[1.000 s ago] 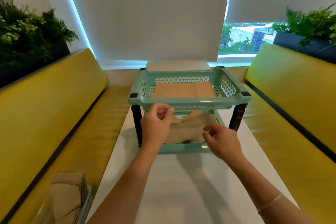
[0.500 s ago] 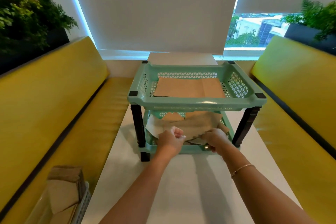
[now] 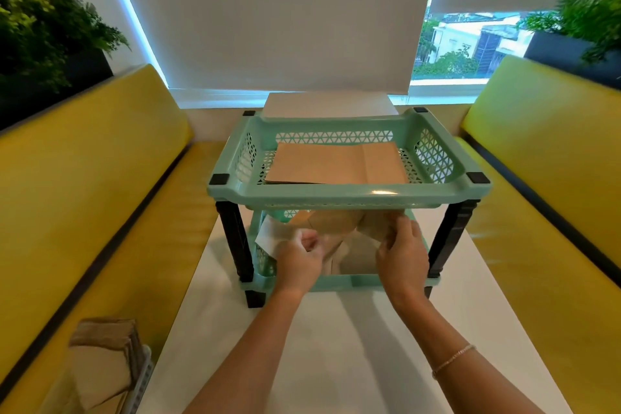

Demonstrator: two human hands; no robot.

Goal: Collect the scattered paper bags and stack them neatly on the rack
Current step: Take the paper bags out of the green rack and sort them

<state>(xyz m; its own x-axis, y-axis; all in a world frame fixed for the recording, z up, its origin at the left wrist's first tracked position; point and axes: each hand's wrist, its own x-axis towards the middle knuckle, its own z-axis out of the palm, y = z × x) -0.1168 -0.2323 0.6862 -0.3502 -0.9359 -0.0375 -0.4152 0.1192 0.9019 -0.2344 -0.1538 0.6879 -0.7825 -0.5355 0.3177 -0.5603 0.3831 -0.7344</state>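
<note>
A white rectangular bench (image 3: 336,346) runs down the middle of the view toward the window. A yellow padded seat (image 3: 84,185) lines its left side and a matching yellow padded seat (image 3: 544,171) lines its right side. A dark planter of green ferns (image 3: 43,30) stands behind the left seat; a second dark planter of green ferns (image 3: 584,27) stands behind the right seat. A white roller blind (image 3: 268,10) covers most of the window (image 3: 470,44), through which buildings and trees show.
</note>
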